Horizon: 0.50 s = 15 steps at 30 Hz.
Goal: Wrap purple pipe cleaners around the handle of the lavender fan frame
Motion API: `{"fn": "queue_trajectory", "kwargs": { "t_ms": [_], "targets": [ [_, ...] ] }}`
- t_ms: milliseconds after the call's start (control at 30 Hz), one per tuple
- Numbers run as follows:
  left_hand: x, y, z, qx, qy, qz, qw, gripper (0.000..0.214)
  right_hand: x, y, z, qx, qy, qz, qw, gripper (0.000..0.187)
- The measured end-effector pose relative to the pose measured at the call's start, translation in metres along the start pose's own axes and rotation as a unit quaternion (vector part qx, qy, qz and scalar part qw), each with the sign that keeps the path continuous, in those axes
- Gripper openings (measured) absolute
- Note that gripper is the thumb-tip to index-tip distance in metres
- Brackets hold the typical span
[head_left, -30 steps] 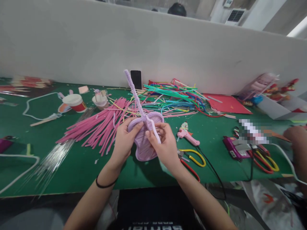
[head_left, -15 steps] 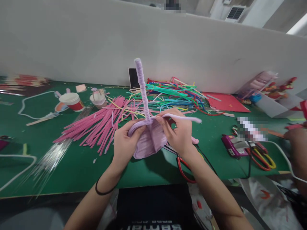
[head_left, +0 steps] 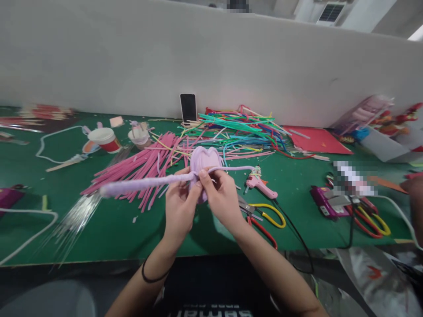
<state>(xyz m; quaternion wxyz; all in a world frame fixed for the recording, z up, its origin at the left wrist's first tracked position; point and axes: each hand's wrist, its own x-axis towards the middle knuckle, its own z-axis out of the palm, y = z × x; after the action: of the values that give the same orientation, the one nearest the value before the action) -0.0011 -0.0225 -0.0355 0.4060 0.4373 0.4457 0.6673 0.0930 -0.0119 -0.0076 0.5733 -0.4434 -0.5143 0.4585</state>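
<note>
In the middle of the head view is a lilac pipe-cleaner piece (head_left: 206,157) with a rounded, heart-like top. A thick wrapped stem (head_left: 145,183) runs from it to the left, nearly level. My left hand (head_left: 179,207) is closed on the piece where the stem joins it. My right hand (head_left: 224,200) pinches a thin lilac pipe cleaner (head_left: 238,168) at that same joint, its free end reaching right. The fingers hide part of the joint. Just right of my hands lie a pink glue gun (head_left: 262,186) and yellow-handled scissors (head_left: 272,215).
Pink pipe cleaners (head_left: 132,171) fan out on the green table (head_left: 109,233). Behind them lie mixed coloured pipe cleaners (head_left: 238,123) and a standing phone (head_left: 188,108). Cups (head_left: 105,140) stand left. At right are a red sheet (head_left: 322,141), more scissors (head_left: 373,222) and another person's hand (head_left: 414,193).
The stem has swung from upright to pointing left, and the rounded part has turned upward. My hands have moved closer together, uncovering the glue gun and scissors.
</note>
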Motion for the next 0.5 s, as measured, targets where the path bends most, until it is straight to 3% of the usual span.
{"fn": "queue_trajectory", "kwargs": {
  "t_ms": [100,200,267,400,500],
  "targets": [
    [0.001,0.005,-0.006,-0.036,0.001,-0.033,0.999,0.03,-0.001,0.005,-0.004,-0.054,-0.031,-0.026,0.998,0.025],
    [0.001,0.005,-0.012,0.025,0.012,-0.015,0.999,0.029,-0.001,0.006,-0.008,-0.111,-0.049,-0.064,0.991,0.02],
    [-0.001,0.002,-0.014,0.069,0.019,-0.003,0.997,0.03,0.0,0.004,-0.013,-0.16,-0.064,-0.135,0.976,0.015],
    [-0.004,0.001,-0.014,0.123,0.018,0.041,0.991,0.029,0.005,-0.004,-0.026,-0.263,-0.091,-0.3,0.912,0.012],
    [-0.005,0.001,-0.013,0.165,0.025,0.084,0.982,0.026,0.008,-0.007,-0.032,-0.34,-0.095,-0.352,0.867,0.015]
  ]
}}
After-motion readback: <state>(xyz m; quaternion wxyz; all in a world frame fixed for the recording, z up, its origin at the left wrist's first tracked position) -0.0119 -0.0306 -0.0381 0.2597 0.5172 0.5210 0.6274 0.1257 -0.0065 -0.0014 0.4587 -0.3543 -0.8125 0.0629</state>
